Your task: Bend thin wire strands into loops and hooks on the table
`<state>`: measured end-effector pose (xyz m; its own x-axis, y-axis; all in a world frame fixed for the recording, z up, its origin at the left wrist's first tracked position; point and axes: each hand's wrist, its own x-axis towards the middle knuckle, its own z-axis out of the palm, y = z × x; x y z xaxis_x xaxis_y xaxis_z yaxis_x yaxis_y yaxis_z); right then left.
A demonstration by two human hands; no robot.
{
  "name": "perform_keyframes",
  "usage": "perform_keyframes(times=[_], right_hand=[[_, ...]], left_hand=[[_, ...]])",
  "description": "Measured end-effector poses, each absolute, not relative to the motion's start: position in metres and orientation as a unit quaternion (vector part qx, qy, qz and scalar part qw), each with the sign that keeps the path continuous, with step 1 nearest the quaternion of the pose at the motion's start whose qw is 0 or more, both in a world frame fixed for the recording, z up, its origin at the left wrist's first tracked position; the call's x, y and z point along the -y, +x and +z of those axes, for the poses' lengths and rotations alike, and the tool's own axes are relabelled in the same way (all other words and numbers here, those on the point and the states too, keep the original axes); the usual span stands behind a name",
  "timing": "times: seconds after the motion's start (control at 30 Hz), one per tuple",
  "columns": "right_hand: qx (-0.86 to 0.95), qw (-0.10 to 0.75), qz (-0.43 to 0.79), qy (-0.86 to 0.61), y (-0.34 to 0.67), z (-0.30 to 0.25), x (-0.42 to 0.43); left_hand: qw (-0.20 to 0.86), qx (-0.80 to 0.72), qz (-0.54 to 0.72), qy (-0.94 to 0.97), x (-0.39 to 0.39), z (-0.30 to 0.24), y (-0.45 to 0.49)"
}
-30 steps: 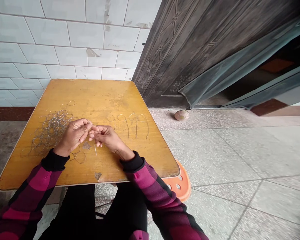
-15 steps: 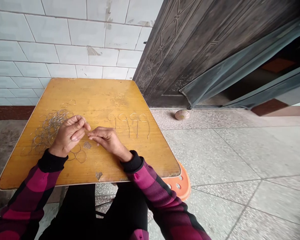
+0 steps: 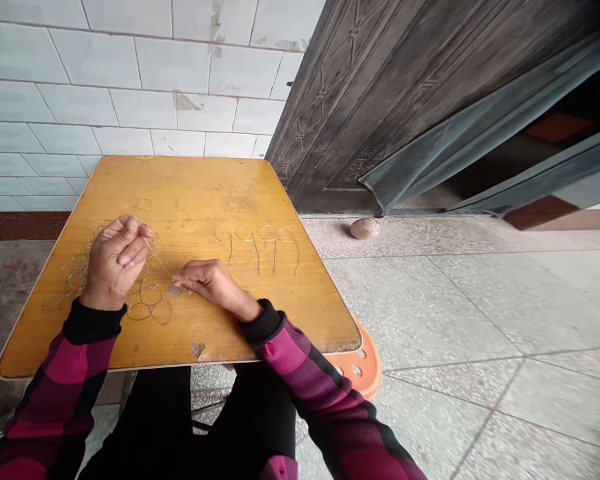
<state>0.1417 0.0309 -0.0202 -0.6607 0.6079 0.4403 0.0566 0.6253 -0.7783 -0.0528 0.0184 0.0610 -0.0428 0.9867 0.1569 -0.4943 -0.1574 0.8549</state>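
Note:
My left hand [image 3: 114,260] and my right hand [image 3: 206,283] each pinch one end of a thin metal wire [image 3: 161,262], which stretches straight between them low over the wooden table [image 3: 200,193]. The left hand hovers over a tangled pile of looped wires [image 3: 147,297] at the table's left side. The right hand rests on the tabletop near a worn patch. A row of several wires bent into hooks [image 3: 260,243] lies to the right of the hands.
A white tiled wall stands behind the table. A dark metal door [image 3: 380,100] leans open on the right. An orange plastic stool [image 3: 361,368] shows under the table's right corner. A small round ball [image 3: 364,229] lies on the stone floor by the door.
My hands, joined one second ago, have drawn apart. The left hand moved left and away over the wire pile, pulling the wire straight; the right hand lowered to the table.

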Motion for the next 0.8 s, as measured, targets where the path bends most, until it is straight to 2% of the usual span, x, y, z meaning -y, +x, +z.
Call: perform_keyframes(times=[0.13,0.3,0.6,0.7,0.8], right_hand=[[0.851,0.313,0.373,-0.194,0.151,-0.017,-0.038],[0.735,0.437,0.384,-0.350,0.159,-0.005,-0.045],[0.539,0.437,0.622,-0.364,0.137,-0.012,-0.042],[0.494,0.445,0.658,-0.353,0.141,-0.008,-0.044],[0.468,0.464,0.662,-0.357,0.145,-0.004,-0.044]], left_hand=[[0.505,-0.309,0.710,0.383,-0.024,0.062,-0.058],[0.529,-0.394,0.629,0.412,-0.022,0.042,-0.022],[0.521,-0.436,0.578,0.452,-0.020,0.017,0.006],[0.459,-0.461,0.558,0.516,-0.015,0.017,0.003],[0.324,-0.486,0.535,0.611,-0.009,0.018,-0.003]])
